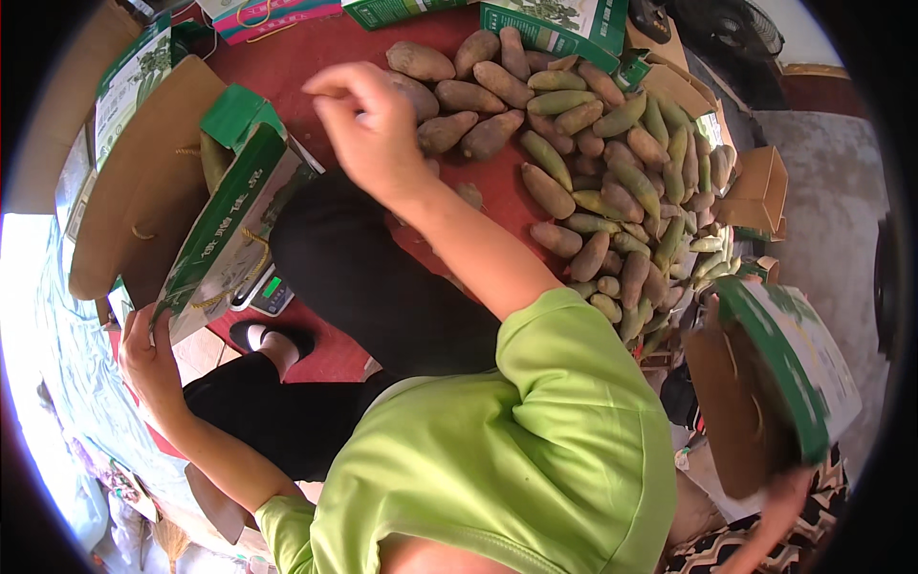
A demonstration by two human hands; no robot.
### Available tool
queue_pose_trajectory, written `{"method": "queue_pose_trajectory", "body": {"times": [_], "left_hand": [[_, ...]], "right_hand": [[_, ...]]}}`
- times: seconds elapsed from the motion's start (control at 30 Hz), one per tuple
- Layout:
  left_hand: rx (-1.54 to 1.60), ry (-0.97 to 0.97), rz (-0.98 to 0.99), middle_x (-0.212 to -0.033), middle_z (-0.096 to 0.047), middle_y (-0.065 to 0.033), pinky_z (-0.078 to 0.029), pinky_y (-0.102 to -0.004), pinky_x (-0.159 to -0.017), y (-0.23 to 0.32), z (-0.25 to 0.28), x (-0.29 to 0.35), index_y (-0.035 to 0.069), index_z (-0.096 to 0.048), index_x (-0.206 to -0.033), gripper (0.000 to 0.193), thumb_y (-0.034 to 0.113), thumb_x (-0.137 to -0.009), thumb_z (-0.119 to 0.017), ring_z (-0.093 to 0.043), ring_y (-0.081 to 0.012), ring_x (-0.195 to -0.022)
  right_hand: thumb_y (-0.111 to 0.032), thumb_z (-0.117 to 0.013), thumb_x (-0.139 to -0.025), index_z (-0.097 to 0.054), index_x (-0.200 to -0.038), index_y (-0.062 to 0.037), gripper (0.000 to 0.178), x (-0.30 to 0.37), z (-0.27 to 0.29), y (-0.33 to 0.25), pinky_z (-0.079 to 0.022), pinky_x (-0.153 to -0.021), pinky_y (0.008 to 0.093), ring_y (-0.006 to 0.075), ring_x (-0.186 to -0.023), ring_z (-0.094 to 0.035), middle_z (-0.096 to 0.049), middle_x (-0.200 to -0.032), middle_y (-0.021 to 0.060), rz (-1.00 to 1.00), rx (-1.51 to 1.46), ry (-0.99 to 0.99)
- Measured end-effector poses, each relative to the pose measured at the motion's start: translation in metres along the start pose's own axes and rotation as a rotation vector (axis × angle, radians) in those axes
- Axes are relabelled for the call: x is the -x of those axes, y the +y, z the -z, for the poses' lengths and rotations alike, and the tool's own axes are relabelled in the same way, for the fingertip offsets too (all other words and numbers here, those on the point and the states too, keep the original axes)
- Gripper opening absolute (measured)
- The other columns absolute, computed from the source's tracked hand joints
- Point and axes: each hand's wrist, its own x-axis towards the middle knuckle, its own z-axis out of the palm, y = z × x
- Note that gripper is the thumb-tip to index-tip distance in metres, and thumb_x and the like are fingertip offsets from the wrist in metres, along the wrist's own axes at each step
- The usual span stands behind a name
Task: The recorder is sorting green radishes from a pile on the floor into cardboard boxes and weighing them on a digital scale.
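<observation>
My left hand (150,362) is closed on the near lower edge of an open green-and-white cardboard box (207,251) with yellow cord handles. One greenish oblong piece of produce (212,165) shows inside it; the rest of the inside is hidden. Under the box, a digital scale (272,292) with a lit green display is partly covered. My right hand (368,120) is raised above the red surface, fingers half curled and apart, with nothing visible in it. Just right of it lie brown oblong tubers (469,96), like sweet potatoes. Greener, slimmer pieces (622,115) are mixed into the pile beyond.
More green boxes (564,29) stand along the far edge, and a pink box (268,17) at far left. At lower right another person's hand (786,493) touches an open green-and-white box (775,373). A black fan (732,33) is at upper right. My knee (363,268) fills the middle.
</observation>
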Motion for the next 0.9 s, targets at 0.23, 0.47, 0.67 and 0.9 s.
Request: {"method": "queue_pose_trajectory", "body": {"times": [0.23, 0.47, 0.67, 0.9], "left_hand": [[-0.011, -0.02, -0.011, -0.083, -0.061, -0.0105, -0.045, -0.0346, -0.068, -0.001, -0.002, -0.002, 0.002, -0.064, -0.095, 0.011, 0.007, -0.085, -0.061, -0.059, -0.0269, -0.074], [0.039, -0.013, 0.018, -0.083, -0.061, -0.0092, -0.046, -0.0318, -0.071, -0.01, -0.006, -0.002, 0.0, -0.063, -0.095, 0.011, 0.005, -0.086, -0.061, -0.06, -0.0231, -0.076], [0.018, -0.036, 0.028, -0.084, -0.061, -0.01, -0.046, -0.0328, -0.071, -0.014, -0.007, -0.001, 0.0, -0.063, -0.096, 0.012, 0.006, -0.086, -0.061, -0.06, -0.0238, -0.076], [0.021, -0.019, 0.041, -0.083, -0.06, -0.0103, -0.045, -0.0325, -0.07, -0.009, -0.006, 0.0, -0.001, -0.062, -0.096, 0.012, 0.006, -0.086, -0.061, -0.059, -0.0241, -0.074]], "right_hand": [[-0.003, -0.06, -0.079, -0.064, -0.094, -0.0048, 0.016, 0.134, 0.099, 0.102, -0.049, -0.073, 0.0334, 0.0255, -0.085, -0.062, -0.063, -0.09, 0.0123, -0.498, 0.509, -0.148], [-0.004, -0.061, -0.075, -0.064, -0.092, -0.0067, 0.018, 0.217, 0.107, 0.105, -0.046, -0.083, 0.0423, 0.0342, -0.093, -0.057, -0.061, -0.091, 0.014, -0.688, 0.65, -0.495], [-0.009, -0.065, -0.073, -0.064, -0.092, -0.0116, 0.02, 0.204, 0.112, 0.104, -0.046, -0.083, 0.0427, 0.0322, -0.098, -0.054, -0.059, -0.099, 0.0109, -0.551, 0.734, -0.634], [-0.019, -0.066, -0.075, -0.061, -0.104, -0.0153, 0.03, 0.212, 0.183, 0.134, -0.046, -0.086, 0.0454, 0.0298, -0.108, -0.052, -0.057, -0.111, 0.0082, -0.7, 1.146, -0.628]]}}
